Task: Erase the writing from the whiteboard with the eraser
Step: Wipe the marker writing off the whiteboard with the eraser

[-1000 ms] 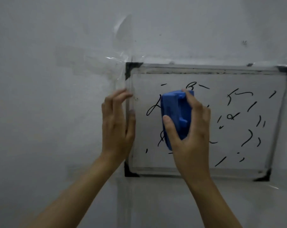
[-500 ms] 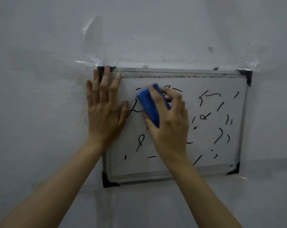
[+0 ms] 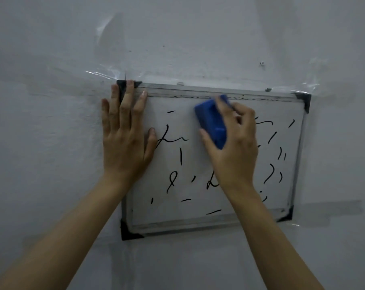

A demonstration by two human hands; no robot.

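A small rectangular whiteboard point(image 3: 198, 164) with a grey metal frame and black plastic corner pieces hangs on a pale grey painted wall point(image 3: 51, 143), filling the middle and right of the frame, its upper edge held by strips of clear shiny tape point(image 3: 106, 73). Scattered black marker strokes point(image 3: 171, 183) cover much of its white surface: short dashes, loops and slanted ticks, thickest in the lower middle and along the right side. The left hand point(image 3: 125, 141) lies flat against the board's upper left corner, fingers spread and pointing up, two fingertips resting over the black corner piece and the thumb stretched right onto the writing surface; it holds nothing. The right hand point(image 3: 233, 147) sits in the upper centre of the board, curled around a blue plastic block eraser point(image 3: 213, 122), thumb on its left side and fingers wrapped over its right. The eraser is tilted, its upper end close under the top frame rail, and appears pressed against the board. Both forearms rise bare from the bottom edge.
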